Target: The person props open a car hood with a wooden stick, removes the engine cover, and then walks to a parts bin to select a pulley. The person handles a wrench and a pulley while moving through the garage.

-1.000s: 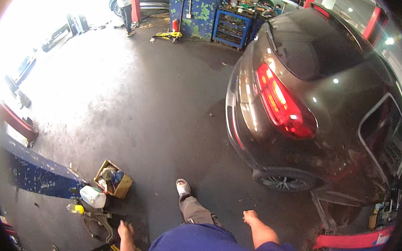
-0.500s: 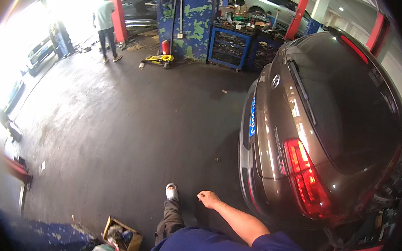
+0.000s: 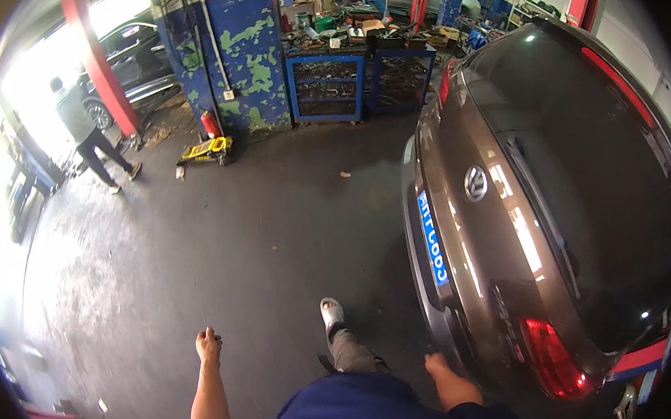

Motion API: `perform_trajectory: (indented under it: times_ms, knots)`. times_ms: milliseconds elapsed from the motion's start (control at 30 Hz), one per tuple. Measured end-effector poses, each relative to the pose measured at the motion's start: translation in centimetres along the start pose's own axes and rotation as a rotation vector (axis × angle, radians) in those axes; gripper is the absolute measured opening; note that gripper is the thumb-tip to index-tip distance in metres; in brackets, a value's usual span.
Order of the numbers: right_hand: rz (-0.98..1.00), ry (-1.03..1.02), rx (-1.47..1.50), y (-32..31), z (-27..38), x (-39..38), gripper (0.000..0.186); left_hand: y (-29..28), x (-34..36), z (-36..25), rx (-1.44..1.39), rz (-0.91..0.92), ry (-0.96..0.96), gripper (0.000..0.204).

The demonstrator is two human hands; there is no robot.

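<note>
Just right of my right hand (image 3: 436, 364) stands the brown car (image 3: 569, 200). I appear to be walking, my left hand (image 3: 209, 344) loosely curled; whether either grips anything, I cannot tell. Touching the bumper (image 3: 446, 321) would call for a rightward reach.

one brown car (image 3: 541, 194), one yellow floor jack (image 3: 208, 150), one red extinguisher (image 3: 210, 126), two blue-framed carts (image 3: 328, 57)

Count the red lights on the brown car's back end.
3: one near light at the closer rear corner; one far light at the opposite corner, only partly seen; one long strip above the rear window. Others may be hidden lower down.
</note>
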State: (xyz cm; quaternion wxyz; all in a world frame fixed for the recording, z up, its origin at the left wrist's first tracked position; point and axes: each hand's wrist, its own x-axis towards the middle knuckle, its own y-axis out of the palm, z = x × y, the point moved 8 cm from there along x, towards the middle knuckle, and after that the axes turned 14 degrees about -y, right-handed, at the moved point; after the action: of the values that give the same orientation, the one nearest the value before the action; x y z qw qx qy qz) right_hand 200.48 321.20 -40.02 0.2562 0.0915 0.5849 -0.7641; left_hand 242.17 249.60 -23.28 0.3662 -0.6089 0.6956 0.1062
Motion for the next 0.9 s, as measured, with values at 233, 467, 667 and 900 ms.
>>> perform_trajectory:
  times_ms: [233, 467, 667, 900]
  knots:
    - [0.650, -0.399, -0.106, 4.8, 13.1, 12.8, 0.033, 18.4, 8.4, -5.8, 0.754, 0.272, 0.203, 0.024]
    - [0.059, -0.132, 0.661, -16.2, 37.3, 37.6, 0.033, 26.0, 14.1, -8.5, 1.494, 0.429, 0.051, 0.031]
    - [-0.101, -0.160, 0.797, -25.4, 47.0, 55.2, 0.033, 41.8, 26.3, -23.3, 1.821, 0.510, 0.259, 0.035]
    - [-0.069, 0.001, 0.712, -26.3, 47.3, 68.2, 0.031, 73.6, 40.4, -52.0, 1.817, 0.411, 0.614, 0.030]
